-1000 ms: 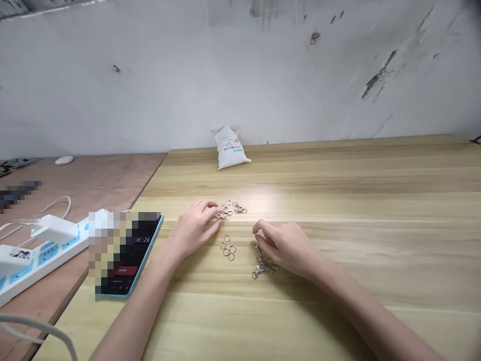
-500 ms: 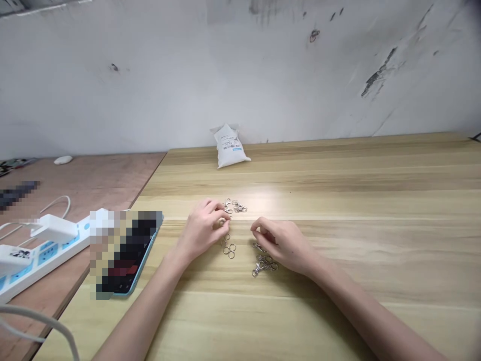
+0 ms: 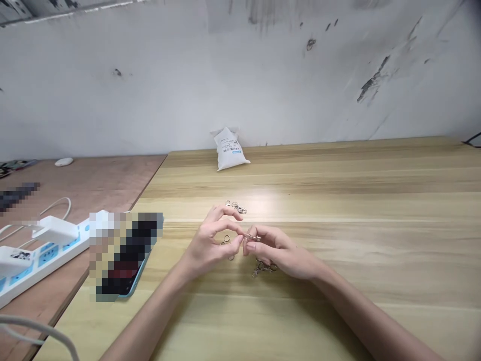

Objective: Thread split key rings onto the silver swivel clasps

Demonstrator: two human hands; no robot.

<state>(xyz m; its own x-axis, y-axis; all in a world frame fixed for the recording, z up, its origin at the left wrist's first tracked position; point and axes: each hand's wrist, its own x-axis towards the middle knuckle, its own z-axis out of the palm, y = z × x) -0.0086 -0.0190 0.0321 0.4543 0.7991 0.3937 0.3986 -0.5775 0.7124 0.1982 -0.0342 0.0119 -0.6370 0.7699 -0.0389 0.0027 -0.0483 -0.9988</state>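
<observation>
My left hand (image 3: 210, 243) pinches a small metal key ring between thumb and index finger, mostly hidden by the fingertips; the other fingers are lifted. Right up against it, my right hand (image 3: 281, 249) holds a silver swivel clasp (image 3: 254, 237) between thumb and fingers. The two hands meet just above the table. Several loose key rings (image 3: 227, 238) lie under my left hand, partly covered. Below my right hand is a small pile of swivel clasps (image 3: 264, 268). Beyond my left fingers sits another group of clasps (image 3: 239, 208).
A white plastic packet (image 3: 230, 153) with a label rests at the back by the wall. To the left lie a phone (image 3: 131, 265), partly blurred, and a white power strip (image 3: 62, 250) with chargers and cables. The wooden table (image 3: 356, 200) adjoins a lower-toned brown surface.
My left hand has moved right and slightly nearer, away from the rings. My right hand has shifted a little left, and a clasp now shows in its fingers. The hands have come together.
</observation>
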